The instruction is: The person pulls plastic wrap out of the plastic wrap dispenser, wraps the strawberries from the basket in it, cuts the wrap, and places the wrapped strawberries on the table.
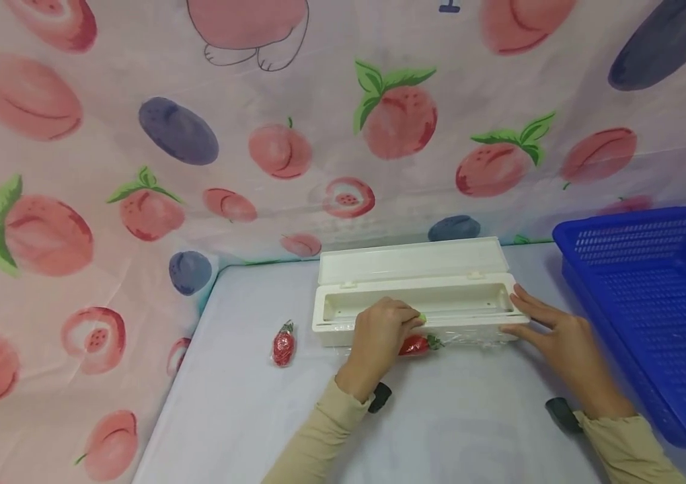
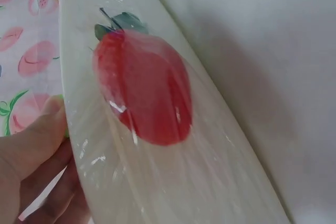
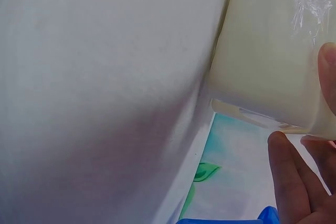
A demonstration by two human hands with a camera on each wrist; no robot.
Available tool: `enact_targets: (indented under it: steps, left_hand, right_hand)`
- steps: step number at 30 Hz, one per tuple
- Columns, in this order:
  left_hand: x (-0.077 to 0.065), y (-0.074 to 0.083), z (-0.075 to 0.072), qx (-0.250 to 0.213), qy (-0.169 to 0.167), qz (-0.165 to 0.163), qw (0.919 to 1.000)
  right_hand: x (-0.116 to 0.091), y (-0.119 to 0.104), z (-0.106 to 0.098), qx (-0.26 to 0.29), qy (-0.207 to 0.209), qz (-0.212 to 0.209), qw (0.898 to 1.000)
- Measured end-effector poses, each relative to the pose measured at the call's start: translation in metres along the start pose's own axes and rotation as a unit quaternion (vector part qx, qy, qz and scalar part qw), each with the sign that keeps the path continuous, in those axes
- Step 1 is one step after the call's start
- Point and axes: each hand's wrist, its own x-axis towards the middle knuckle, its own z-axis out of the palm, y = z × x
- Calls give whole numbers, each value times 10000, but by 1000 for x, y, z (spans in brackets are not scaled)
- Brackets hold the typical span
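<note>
A white cling film dispenser (image 1: 343, 326) lies on the table with its lid (image 1: 409, 261) tipped back. My left hand (image 1: 379, 333) pinches a small green slider (image 1: 422, 318) on the box's front edge. My right hand (image 1: 561, 339) grips the right end of the box, thumb (image 3: 327, 72) at the front and fingers round the end. Clear film hangs down the front. Under it, a red strawberry (image 2: 144, 87) with a green stalk shows against the front face, partly behind my left hand in the head view. Another strawberry (image 1: 284, 347), wrapped in film, lies left of the box.
A large blue plastic basket (image 1: 573, 269) stands on the right, close beside my right forearm. Behind the white table (image 1: 246, 417) hangs a cloth (image 1: 294, 87) printed with fruit. Dark straps are at both wrists.
</note>
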Motion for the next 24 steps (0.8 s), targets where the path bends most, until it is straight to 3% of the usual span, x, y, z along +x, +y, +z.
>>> enact_targets:
  steps: [7,15,24]
  left_hand:
    - [-13,-21,-13,-174,125,-188,9996]
    - [-35,-54,-32,-59,340,-439,9984]
    - [-41,-63,-35,1,526,-377,9979]
  right_hand:
    - [0,1,5,18,39,-12,10000]
    - [0,6,3,42,125,-16,9999]
    - [0,2,2,43,3,-78,10000]
